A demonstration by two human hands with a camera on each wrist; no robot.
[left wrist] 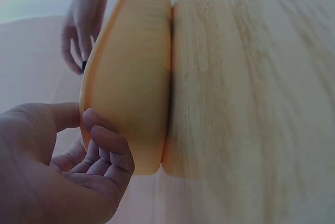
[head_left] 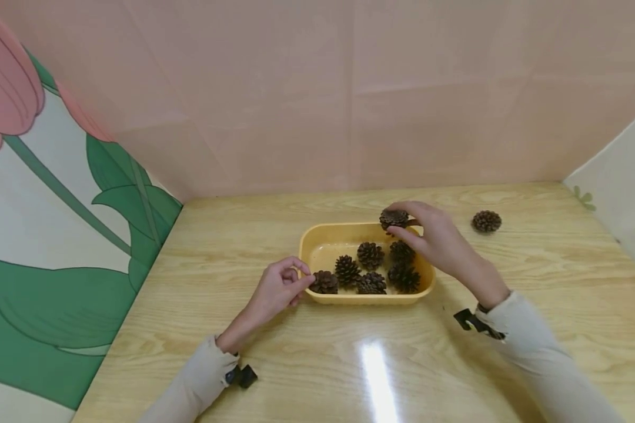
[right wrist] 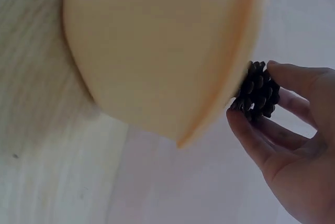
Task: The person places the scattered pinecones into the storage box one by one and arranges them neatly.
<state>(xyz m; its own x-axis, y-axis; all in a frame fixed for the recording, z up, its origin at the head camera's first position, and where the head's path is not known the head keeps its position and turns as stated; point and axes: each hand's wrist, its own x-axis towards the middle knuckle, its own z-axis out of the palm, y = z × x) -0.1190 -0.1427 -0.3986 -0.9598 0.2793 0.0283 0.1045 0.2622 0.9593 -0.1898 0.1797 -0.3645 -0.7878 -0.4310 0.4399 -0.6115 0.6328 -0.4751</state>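
A yellow plastic basin [head_left: 367, 299] stands on the table with several brown pine cones inside, among them one pine cone [head_left: 370, 255] near its middle. My left hand [head_left: 281, 286] pinches the basin's left rim between thumb and fingers, beside a pine cone [head_left: 325, 282] in the near left corner. In the left wrist view the thumb and fingers of the left hand [left wrist: 78, 161] meet at the rim. Over the basin's far right edge, my right hand [head_left: 428, 235] grips a pine cone [head_left: 394, 218] by its sides; the right wrist view shows this pine cone [right wrist: 257, 92] between thumb and fingers.
Another pine cone [head_left: 486, 221] lies on the wood-grain table [head_left: 275, 376] to the right of the basin. A pink wall covering [head_left: 275, 106] rises behind the table, and a flower-patterned panel [head_left: 58, 235] borders the left side. A pale wall [head_left: 624, 182] stands at right.
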